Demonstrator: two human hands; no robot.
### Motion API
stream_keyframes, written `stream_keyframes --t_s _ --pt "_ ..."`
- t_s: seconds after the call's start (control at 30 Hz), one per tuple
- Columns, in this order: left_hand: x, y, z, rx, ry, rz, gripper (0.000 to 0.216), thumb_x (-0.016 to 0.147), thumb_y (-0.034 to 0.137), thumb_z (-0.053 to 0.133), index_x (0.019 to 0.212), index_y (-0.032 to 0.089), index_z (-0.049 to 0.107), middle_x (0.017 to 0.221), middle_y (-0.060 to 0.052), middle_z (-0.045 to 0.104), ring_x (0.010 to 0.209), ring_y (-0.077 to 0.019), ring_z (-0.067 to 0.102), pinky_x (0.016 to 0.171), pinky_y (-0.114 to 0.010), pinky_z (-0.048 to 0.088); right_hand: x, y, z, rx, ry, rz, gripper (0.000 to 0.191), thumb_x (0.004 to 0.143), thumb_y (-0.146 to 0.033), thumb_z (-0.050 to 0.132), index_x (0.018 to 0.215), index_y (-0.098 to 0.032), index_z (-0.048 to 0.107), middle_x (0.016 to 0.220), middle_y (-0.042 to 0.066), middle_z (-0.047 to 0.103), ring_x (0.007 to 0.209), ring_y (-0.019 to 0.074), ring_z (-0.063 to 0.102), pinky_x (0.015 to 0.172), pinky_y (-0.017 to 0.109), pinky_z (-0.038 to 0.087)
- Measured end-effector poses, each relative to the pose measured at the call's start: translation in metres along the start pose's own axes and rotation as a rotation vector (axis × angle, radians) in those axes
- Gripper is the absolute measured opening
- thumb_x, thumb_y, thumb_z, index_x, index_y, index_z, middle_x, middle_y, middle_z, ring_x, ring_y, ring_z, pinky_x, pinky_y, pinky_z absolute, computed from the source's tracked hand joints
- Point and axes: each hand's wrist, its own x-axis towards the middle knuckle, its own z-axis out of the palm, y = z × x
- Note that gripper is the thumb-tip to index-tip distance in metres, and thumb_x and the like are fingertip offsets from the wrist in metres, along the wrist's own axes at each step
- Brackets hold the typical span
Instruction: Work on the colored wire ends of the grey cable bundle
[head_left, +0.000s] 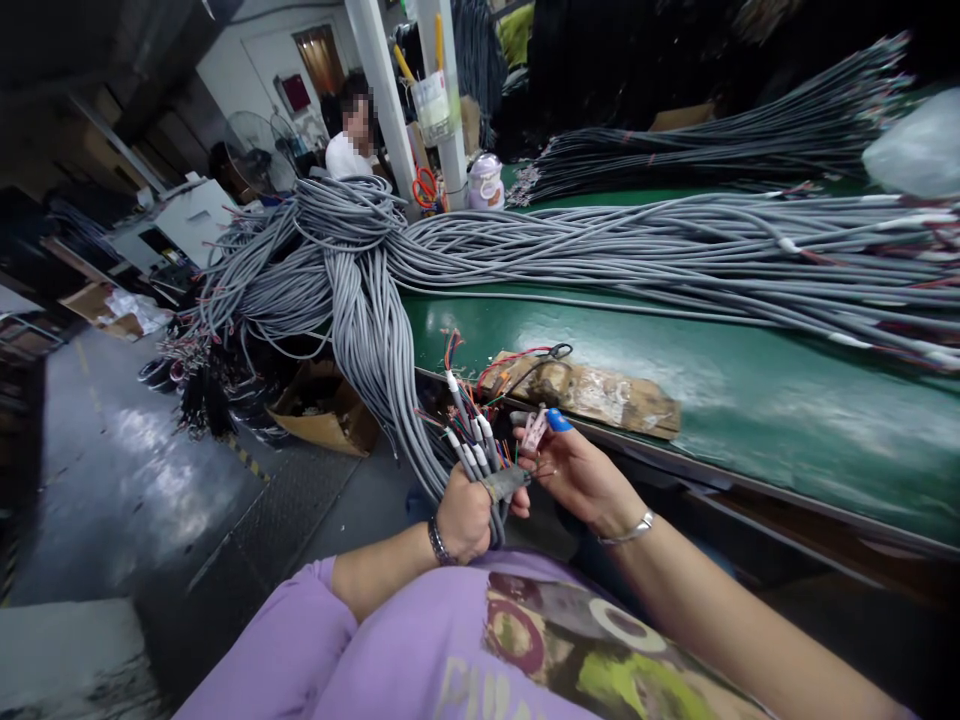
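My left hand [465, 520] is fisted round a small bunch of grey cables [480, 465], lower centre of frame, just above my purple shirt [390, 650]. Their long axis runs steeply up from the fist, leaning a bit toward frame left; stripped ends w/ white sleeves and coloured wires [463, 395] point up and away from me. Below the fist the same cables curve off left-down, then climb to the big grey cable pile [352, 260] at upper centre-left.

My right hand [577, 470] sits just right of the bunch, fingers half curled, pinching a small pale connector [534, 428] betw. thumb and the blue-capped fingertip [559, 420]. Connector is near the wire ends, slightly right of and below them, tilted up-left toward them. The left hand has the cables themselves; right is the free one at the tips.

Behind: green bench [750, 400] w/ a brown taped board [600, 390], more cable runs across frame right. Another person [349, 140] sits at upper left, well apart.
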Motion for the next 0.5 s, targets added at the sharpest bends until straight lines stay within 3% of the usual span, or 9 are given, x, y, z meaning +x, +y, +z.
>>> stream_keyframes --t_s 0.27,0.5 --pt "0.011 -0.003 0.013 -0.009 0.043 0.030 0.044 0.053 0.049 0.083 0.061 0.013 0.059 0.048 0.000 0.055 0.047 -0.0124 0.054 0.050 -0.026 0.047 -0.006 -0.001 0.006 -0.049 -0.140 0.094 0.049 0.071 -0.071 0.066 0.073 -0.022 0.060 0.057 0.000 0.062 0.038 0.0163 0.051 0.042 0.033 0.042" --pt "0.017 -0.009 0.012 -0.018 0.042 0.027 0.043 0.054 0.049 0.083 0.061 0.013 0.059 0.049 -0.001 0.056 0.048 -0.0125 0.055 0.051 -0.026 0.047 -0.003 0.000 0.003 -0.078 -0.148 0.109 0.055 0.067 -0.075 0.066 0.085 -0.022 0.067 0.055 0.000 0.061 0.039 0.0161 0.050 0.042 0.032 0.040"
